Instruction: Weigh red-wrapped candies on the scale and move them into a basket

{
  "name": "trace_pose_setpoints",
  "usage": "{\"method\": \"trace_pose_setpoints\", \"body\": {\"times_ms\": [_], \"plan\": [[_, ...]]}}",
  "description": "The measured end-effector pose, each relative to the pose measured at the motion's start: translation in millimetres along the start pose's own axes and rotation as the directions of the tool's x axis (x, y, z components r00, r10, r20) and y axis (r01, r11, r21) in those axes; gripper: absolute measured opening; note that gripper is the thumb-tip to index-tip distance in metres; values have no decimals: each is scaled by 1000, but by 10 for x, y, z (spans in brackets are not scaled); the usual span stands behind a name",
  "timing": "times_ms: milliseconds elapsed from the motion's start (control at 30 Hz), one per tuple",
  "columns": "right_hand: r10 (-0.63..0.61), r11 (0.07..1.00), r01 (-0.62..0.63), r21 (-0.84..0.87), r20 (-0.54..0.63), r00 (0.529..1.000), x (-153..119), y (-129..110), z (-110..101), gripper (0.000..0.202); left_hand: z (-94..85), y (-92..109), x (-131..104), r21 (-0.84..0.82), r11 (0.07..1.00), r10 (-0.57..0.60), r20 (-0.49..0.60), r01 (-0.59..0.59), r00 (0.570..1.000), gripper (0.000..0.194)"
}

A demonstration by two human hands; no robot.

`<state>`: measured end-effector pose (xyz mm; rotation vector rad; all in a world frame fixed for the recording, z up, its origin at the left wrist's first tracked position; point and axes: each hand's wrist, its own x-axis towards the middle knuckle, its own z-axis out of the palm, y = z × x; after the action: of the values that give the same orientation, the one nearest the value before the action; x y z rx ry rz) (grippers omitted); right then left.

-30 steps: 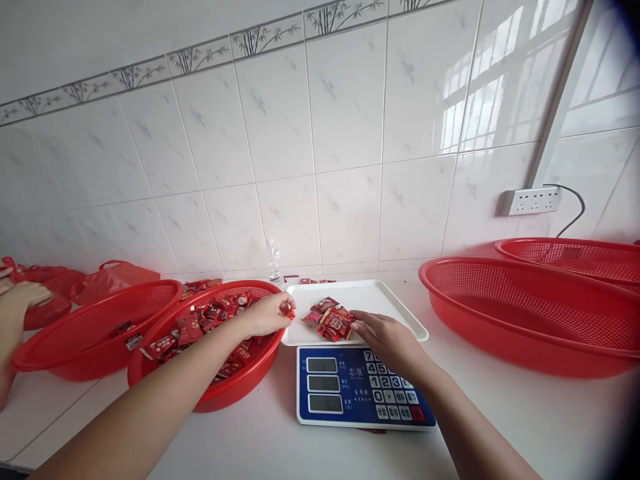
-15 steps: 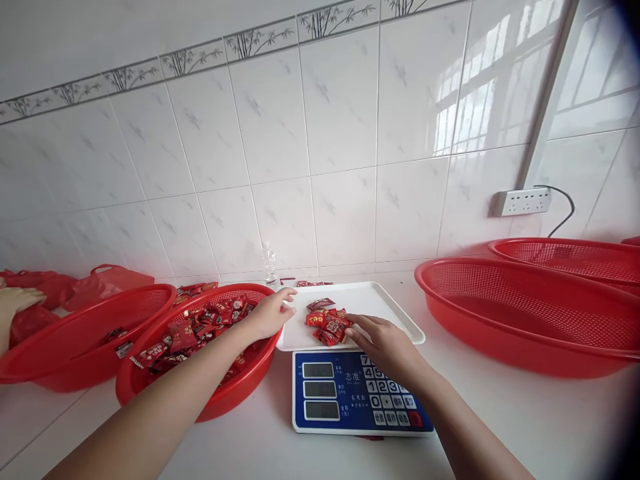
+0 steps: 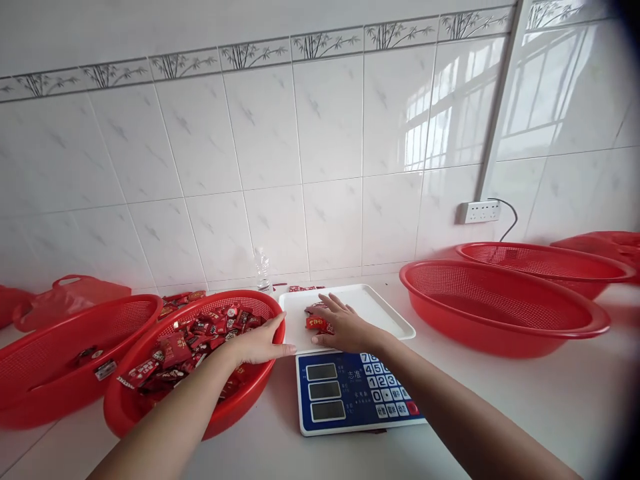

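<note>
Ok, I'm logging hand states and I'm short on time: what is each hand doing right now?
Left hand: open, resting on the rim of the red basket, holding nothing.
Right hand: open, flat over the red packets on the white tray.

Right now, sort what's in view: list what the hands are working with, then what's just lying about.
In use:
right hand flat on red packets
white scale tray
blue scale
left hand on packet-filled basket

Lying about:
big basket
far basket
left basket
red bag
bottle
socket
</note>
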<state>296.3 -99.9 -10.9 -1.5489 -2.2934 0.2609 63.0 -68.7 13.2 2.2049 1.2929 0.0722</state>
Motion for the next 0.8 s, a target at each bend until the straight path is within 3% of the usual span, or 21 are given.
{"method": "trace_pose_setpoints", "body": {"times_ms": [100, 167, 267, 467, 800], "plan": [[-26, 998, 32, -57, 105, 994, 179, 2, 30, 73, -4, -25, 2, 13, 1000, 16, -8, -16, 1000, 98], [-82, 992, 89, -87, 91, 993, 242, 7, 52, 66, -6, -30, 1, 26, 999, 21, 7, -22, 1000, 98], [-130, 983, 129, -132, -5, 991, 268, 8, 76, 52, -9, -27, 1, 34, 999, 5, 25, -6, 1000, 99], [-112, 983, 85, -160, -171, 979, 311, 9, 90, 27, 0, -46, 24, 16, 1000, 14, 29, -14, 999, 98], [43, 998, -55, -12, -446, 894, 464, 101, -90, 19, 10, -70, 45, -26, 999, 30, 22, -29, 999, 100]]}}
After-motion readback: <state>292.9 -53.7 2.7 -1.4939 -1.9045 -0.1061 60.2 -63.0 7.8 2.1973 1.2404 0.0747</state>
